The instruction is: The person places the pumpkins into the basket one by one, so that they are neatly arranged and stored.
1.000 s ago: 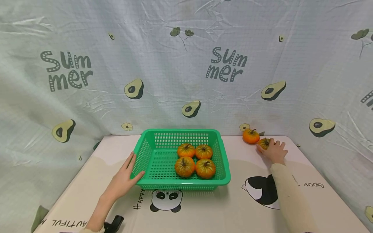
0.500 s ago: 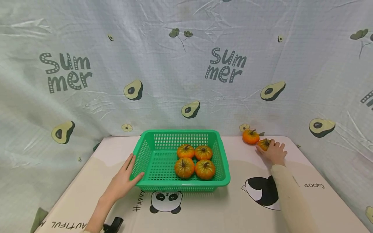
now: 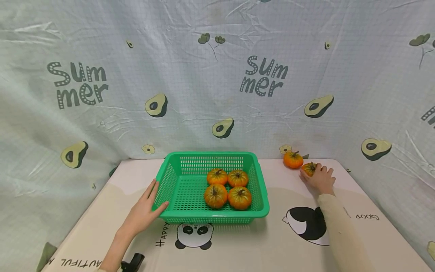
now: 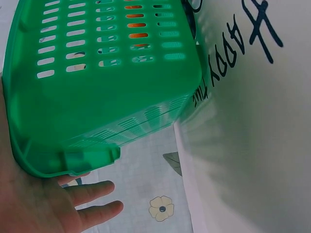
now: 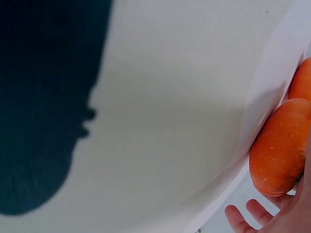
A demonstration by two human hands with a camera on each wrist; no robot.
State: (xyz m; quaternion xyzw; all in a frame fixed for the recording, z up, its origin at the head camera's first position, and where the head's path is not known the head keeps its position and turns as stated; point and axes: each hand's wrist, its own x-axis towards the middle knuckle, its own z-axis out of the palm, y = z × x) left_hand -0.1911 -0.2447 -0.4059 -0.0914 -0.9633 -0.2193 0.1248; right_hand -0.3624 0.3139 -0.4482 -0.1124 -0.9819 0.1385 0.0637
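Note:
A green plastic basket [image 3: 217, 214] with slotted walls stands in the middle of the table, with several small orange pumpkins [image 3: 215, 196] in its right half. My left hand [image 3: 142, 211] rests against the basket's left rim, fingers extended and thumb over the front left corner. In the left wrist view, the palm lies along the rim [image 4: 14, 141]. At the far right, my right hand [image 3: 321, 180] holds a small orange pumpkin [image 3: 308, 169] between thumb and forefinger, the other fingers spread. The right wrist view shows this pumpkin's [image 5: 279, 148] orange side by the palm.
Another small orange pumpkin [image 3: 293, 159] sits just left of the held one, near the back edge. A hanging cloth [image 3: 190, 75] printed with avocados closes off the back and sides. A black object [image 3: 133, 262] lies by my left forearm.

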